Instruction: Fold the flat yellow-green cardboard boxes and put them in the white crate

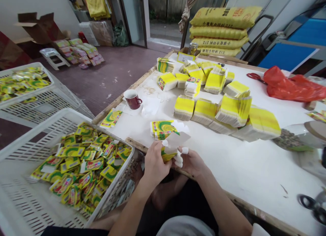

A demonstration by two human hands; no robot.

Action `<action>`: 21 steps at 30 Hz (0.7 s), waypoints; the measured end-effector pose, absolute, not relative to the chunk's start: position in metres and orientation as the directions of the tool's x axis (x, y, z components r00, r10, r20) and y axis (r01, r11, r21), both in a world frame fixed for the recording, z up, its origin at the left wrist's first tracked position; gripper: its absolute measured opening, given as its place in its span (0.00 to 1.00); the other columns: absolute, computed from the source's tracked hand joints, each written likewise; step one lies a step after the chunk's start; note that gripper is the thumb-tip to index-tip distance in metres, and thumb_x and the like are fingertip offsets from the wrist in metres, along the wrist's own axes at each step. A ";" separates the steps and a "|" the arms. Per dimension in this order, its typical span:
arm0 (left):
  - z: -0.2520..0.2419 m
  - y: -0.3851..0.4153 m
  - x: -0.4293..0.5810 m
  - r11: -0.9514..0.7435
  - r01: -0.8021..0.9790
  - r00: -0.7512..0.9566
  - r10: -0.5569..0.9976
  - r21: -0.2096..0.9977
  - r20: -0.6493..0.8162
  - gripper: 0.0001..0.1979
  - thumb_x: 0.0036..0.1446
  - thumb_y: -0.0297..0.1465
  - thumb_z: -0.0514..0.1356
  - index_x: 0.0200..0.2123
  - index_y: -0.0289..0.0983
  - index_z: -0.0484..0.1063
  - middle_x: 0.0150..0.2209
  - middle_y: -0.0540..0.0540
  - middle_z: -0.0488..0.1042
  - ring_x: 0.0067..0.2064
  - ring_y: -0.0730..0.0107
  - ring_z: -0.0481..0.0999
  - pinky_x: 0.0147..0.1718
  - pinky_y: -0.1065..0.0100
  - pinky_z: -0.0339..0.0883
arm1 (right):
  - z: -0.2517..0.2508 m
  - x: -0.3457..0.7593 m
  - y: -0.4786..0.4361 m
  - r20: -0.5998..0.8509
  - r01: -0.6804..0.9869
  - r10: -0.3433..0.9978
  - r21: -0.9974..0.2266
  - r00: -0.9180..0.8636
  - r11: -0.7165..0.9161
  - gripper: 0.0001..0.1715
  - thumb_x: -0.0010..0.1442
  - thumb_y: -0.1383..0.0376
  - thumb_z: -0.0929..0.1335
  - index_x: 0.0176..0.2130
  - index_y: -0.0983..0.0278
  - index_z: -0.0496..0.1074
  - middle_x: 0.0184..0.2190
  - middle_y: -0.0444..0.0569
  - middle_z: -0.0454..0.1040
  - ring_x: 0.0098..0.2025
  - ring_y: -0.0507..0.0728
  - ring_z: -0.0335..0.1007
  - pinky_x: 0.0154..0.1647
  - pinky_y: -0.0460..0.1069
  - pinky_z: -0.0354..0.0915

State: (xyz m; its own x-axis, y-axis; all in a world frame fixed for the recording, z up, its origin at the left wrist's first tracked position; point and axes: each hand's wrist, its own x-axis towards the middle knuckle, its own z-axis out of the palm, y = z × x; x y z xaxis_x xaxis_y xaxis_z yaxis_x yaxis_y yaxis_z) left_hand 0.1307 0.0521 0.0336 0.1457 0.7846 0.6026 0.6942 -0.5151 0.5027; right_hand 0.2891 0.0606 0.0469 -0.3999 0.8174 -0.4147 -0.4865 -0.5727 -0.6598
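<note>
My left hand [156, 165] is closed round a small yellow-and-green carton [167, 156] at the table's near edge. A white flap of the carton stands up above my fingers. At the carton's right end is my right hand [194, 164], its fingers bent and pinching there; white covers show on its fingertips. One white cover also shows on a left fingertip. Just beyond my hands lies a small pile of flat yellow-and-green cartons [163, 129] with white flaps, and another flat carton [111, 118] rests at the table's left edge.
A white plastic crate [15, 181] at my left holds many small cartons; a second crate [46, 93] stands behind it. On the white table [254, 168] are bundled carton stacks [205, 110], a maroon mug [132, 99], a red plastic bag [287, 83] and black-handled scissors [309, 202].
</note>
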 end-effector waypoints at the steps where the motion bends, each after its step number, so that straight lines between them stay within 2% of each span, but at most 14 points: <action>1: 0.033 0.052 0.130 -0.503 0.678 0.129 0.799 0.536 0.587 0.31 0.48 0.26 0.63 0.54 0.39 0.55 0.45 0.39 0.71 0.46 0.53 0.76 0.42 0.57 0.72 | 0.045 0.288 0.060 -0.412 -0.506 0.795 -0.616 -0.446 -0.603 0.17 0.46 0.55 0.73 0.24 0.60 0.63 0.18 0.39 0.62 0.20 0.51 0.57 0.24 0.48 0.62; 3: 0.033 0.052 0.128 -0.455 0.653 0.087 0.839 0.605 0.537 0.32 0.48 0.28 0.64 0.55 0.39 0.55 0.45 0.40 0.71 0.45 0.54 0.76 0.42 0.57 0.72 | 0.041 0.288 0.059 -0.389 -0.498 0.791 -0.622 -0.473 -0.604 0.19 0.49 0.53 0.73 0.25 0.60 0.63 0.18 0.39 0.62 0.21 0.51 0.57 0.26 0.48 0.63; 5: 0.035 0.052 0.126 -0.393 0.614 0.028 0.878 0.685 0.478 0.33 0.48 0.30 0.65 0.55 0.39 0.54 0.46 0.40 0.71 0.45 0.55 0.76 0.43 0.58 0.72 | 0.039 0.291 0.059 -0.341 -0.458 0.846 -0.725 -0.411 -0.515 0.19 0.52 0.50 0.73 0.28 0.61 0.67 0.23 0.43 0.68 0.26 0.53 0.63 0.30 0.49 0.66; 7: 0.039 0.052 0.124 -0.332 0.553 -0.013 0.913 0.764 0.407 0.34 0.49 0.31 0.65 0.56 0.38 0.53 0.47 0.40 0.70 0.47 0.56 0.76 0.44 0.59 0.72 | 0.038 0.295 0.060 -0.235 -0.382 0.920 -0.856 -0.315 -0.349 0.23 0.54 0.45 0.72 0.35 0.61 0.72 0.34 0.47 0.74 0.36 0.56 0.70 0.40 0.51 0.69; 9: 0.042 0.051 0.124 -0.307 0.516 0.026 0.939 0.800 0.343 0.33 0.50 0.31 0.65 0.56 0.38 0.52 0.46 0.40 0.71 0.46 0.57 0.76 0.44 0.59 0.73 | 0.038 0.297 0.061 -0.123 -0.299 0.956 -0.932 -0.268 -0.204 0.29 0.55 0.41 0.71 0.44 0.59 0.74 0.45 0.51 0.75 0.48 0.59 0.70 0.50 0.54 0.68; 10: 0.042 0.050 0.125 -0.317 0.516 0.081 0.943 0.796 0.323 0.33 0.50 0.31 0.64 0.56 0.38 0.52 0.45 0.41 0.71 0.45 0.57 0.77 0.43 0.58 0.73 | 0.038 0.296 0.060 -0.099 -0.266 0.958 -0.948 -0.270 -0.172 0.31 0.55 0.40 0.70 0.47 0.59 0.74 0.48 0.52 0.75 0.52 0.61 0.69 0.54 0.56 0.67; 12: 0.041 0.048 0.129 -0.387 0.532 0.224 0.922 0.753 0.316 0.34 0.49 0.29 0.63 0.57 0.39 0.51 0.45 0.40 0.72 0.44 0.55 0.78 0.42 0.56 0.73 | 0.040 0.292 0.059 -0.116 -0.234 0.948 -0.953 -0.296 -0.190 0.31 0.57 0.41 0.69 0.50 0.58 0.74 0.48 0.52 0.76 0.54 0.62 0.69 0.57 0.58 0.65; 14: 0.039 0.046 0.132 -0.468 0.533 0.326 0.883 0.706 0.338 0.34 0.48 0.27 0.61 0.57 0.39 0.50 0.48 0.38 0.72 0.47 0.52 0.77 0.44 0.54 0.73 | 0.043 0.285 0.057 -0.162 -0.244 0.932 -0.937 -0.323 -0.248 0.30 0.57 0.44 0.70 0.52 0.58 0.74 0.46 0.52 0.77 0.54 0.63 0.71 0.57 0.59 0.66; 17: 0.040 0.046 0.133 -0.493 0.536 0.360 0.868 0.686 0.342 0.34 0.47 0.26 0.60 0.57 0.40 0.50 0.50 0.36 0.71 0.49 0.49 0.77 0.45 0.52 0.73 | 0.048 0.280 0.056 -0.179 -0.245 0.922 -0.931 -0.342 -0.272 0.33 0.57 0.44 0.70 0.55 0.57 0.73 0.46 0.52 0.78 0.55 0.65 0.71 0.57 0.61 0.67; 19: 0.043 0.046 0.131 -0.444 0.545 0.355 0.891 0.711 0.284 0.35 0.45 0.26 0.60 0.56 0.39 0.49 0.48 0.37 0.72 0.47 0.49 0.77 0.43 0.52 0.73 | 0.052 0.283 0.055 -0.134 -0.180 0.928 -0.962 -0.348 -0.206 0.34 0.60 0.42 0.67 0.56 0.59 0.72 0.47 0.53 0.78 0.57 0.66 0.69 0.59 0.62 0.65; 21: 0.047 0.047 0.128 -0.370 0.531 0.360 0.913 0.762 0.192 0.36 0.45 0.26 0.60 0.56 0.39 0.48 0.44 0.39 0.73 0.44 0.50 0.78 0.41 0.53 0.74 | 0.054 0.287 0.052 -0.059 -0.063 0.929 -0.994 -0.365 -0.087 0.32 0.63 0.45 0.65 0.58 0.60 0.70 0.51 0.54 0.77 0.60 0.66 0.68 0.61 0.62 0.63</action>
State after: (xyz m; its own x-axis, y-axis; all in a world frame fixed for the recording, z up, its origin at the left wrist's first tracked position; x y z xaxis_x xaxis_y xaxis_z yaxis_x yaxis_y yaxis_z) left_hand 0.1276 0.0471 0.0473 0.3604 0.9128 0.1923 0.5314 -0.3703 0.7619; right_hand 0.2867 0.0521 0.0541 -0.3655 0.9290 -0.0586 -0.0627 -0.0874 -0.9942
